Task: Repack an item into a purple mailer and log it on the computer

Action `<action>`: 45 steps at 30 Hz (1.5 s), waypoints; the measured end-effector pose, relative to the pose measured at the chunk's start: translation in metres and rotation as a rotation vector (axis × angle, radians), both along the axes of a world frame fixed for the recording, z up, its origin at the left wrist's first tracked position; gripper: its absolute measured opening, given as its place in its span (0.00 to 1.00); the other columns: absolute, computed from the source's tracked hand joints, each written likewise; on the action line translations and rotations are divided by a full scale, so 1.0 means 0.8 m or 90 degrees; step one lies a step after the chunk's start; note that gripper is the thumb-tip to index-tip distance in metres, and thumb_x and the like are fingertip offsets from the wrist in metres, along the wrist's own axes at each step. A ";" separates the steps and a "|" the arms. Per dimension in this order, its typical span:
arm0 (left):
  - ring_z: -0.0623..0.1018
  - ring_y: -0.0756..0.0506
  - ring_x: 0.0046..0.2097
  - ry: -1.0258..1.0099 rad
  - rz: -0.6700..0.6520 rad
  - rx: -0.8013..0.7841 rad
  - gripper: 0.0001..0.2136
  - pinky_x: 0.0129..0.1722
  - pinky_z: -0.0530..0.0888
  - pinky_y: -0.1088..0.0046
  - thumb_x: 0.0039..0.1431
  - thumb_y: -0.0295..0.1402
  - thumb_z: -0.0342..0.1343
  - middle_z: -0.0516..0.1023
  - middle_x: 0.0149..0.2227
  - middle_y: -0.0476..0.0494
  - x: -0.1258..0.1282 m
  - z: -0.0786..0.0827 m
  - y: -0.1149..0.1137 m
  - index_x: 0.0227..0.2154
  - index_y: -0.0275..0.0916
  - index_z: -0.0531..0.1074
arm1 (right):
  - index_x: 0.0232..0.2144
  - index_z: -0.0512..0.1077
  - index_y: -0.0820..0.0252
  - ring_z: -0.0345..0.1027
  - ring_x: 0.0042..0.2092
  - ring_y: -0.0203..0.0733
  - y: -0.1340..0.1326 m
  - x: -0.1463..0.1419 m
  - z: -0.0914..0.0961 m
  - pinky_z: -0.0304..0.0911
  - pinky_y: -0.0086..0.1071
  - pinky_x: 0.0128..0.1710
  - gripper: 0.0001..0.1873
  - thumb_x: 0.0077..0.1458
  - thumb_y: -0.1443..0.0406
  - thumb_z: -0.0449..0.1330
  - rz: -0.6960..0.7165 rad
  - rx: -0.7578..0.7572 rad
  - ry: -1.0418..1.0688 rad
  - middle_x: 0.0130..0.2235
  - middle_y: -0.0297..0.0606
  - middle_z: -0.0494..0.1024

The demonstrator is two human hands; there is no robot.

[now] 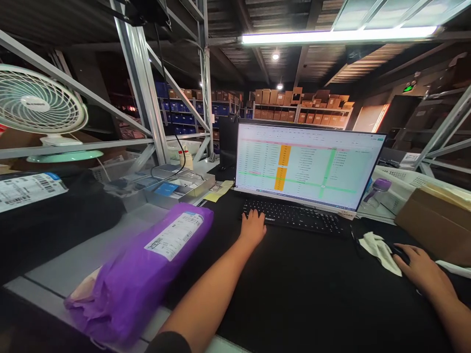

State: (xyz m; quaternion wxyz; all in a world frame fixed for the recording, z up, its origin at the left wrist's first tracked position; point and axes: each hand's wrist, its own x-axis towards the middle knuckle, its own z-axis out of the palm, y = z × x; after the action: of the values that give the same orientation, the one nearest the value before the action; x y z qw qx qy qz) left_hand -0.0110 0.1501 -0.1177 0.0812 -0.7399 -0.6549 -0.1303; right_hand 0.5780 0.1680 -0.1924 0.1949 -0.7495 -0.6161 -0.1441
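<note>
My left hand [253, 227] rests on the left end of a black keyboard [294, 215], fingers stretched over its lower keys and holding nothing. My right hand [421, 267] lies over a black computer mouse [402, 253], its fingers curved round it. A pale crumpled cloth [379, 250] lies against the mouse's left side. Behind the keyboard stands a monitor [305, 164] showing a spreadsheet with orange and green columns. Left of my left arm is a purple wrapped parcel [136, 274] with a white shipping label [174, 235] on top.
A black mat [305, 284] covers the desk. At the left are a dark parcel [55, 230], a fan [40, 100] and a grey tray [180, 184] of small items. A cardboard box [434, 225] stands at the right, near a white basket [390, 184]. Metal frame posts rise behind.
</note>
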 end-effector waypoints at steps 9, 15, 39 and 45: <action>0.65 0.33 0.68 0.000 0.005 0.012 0.19 0.67 0.61 0.42 0.66 0.34 0.52 0.65 0.67 0.28 0.000 0.002 -0.002 0.58 0.37 0.67 | 0.57 0.69 0.55 0.66 0.62 0.63 -0.002 -0.012 0.009 0.60 0.50 0.63 0.35 0.54 0.47 0.43 0.004 -0.008 0.072 0.58 0.57 0.70; 0.65 0.33 0.68 -0.002 0.003 0.010 0.18 0.67 0.62 0.41 0.66 0.33 0.52 0.66 0.66 0.29 0.000 0.000 0.001 0.58 0.39 0.67 | 0.55 0.72 0.53 0.68 0.58 0.62 -0.012 -0.033 0.026 0.64 0.52 0.59 0.31 0.54 0.50 0.47 -0.016 -0.007 0.100 0.56 0.55 0.71; 0.65 0.32 0.68 0.027 0.001 0.017 0.19 0.67 0.63 0.42 0.67 0.33 0.51 0.66 0.66 0.27 0.000 -0.001 0.000 0.59 0.36 0.67 | 0.63 0.68 0.54 0.68 0.58 0.57 -0.008 -0.012 0.013 0.64 0.46 0.54 0.33 0.63 0.49 0.45 -0.047 -0.064 0.021 0.62 0.53 0.66; 0.65 0.32 0.68 0.031 0.004 0.015 0.19 0.67 0.63 0.42 0.67 0.34 0.51 0.67 0.66 0.27 0.000 0.001 -0.001 0.59 0.36 0.67 | 0.61 0.70 0.52 0.69 0.57 0.55 -0.018 -0.031 0.025 0.65 0.47 0.57 0.32 0.62 0.51 0.44 -0.067 -0.049 0.027 0.60 0.49 0.68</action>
State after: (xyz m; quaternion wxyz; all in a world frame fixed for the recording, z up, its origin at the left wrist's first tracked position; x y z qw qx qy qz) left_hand -0.0108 0.1495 -0.1169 0.1060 -0.7400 -0.6534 -0.1197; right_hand 0.5535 0.1539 -0.1727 0.1707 -0.7908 -0.5764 -0.1147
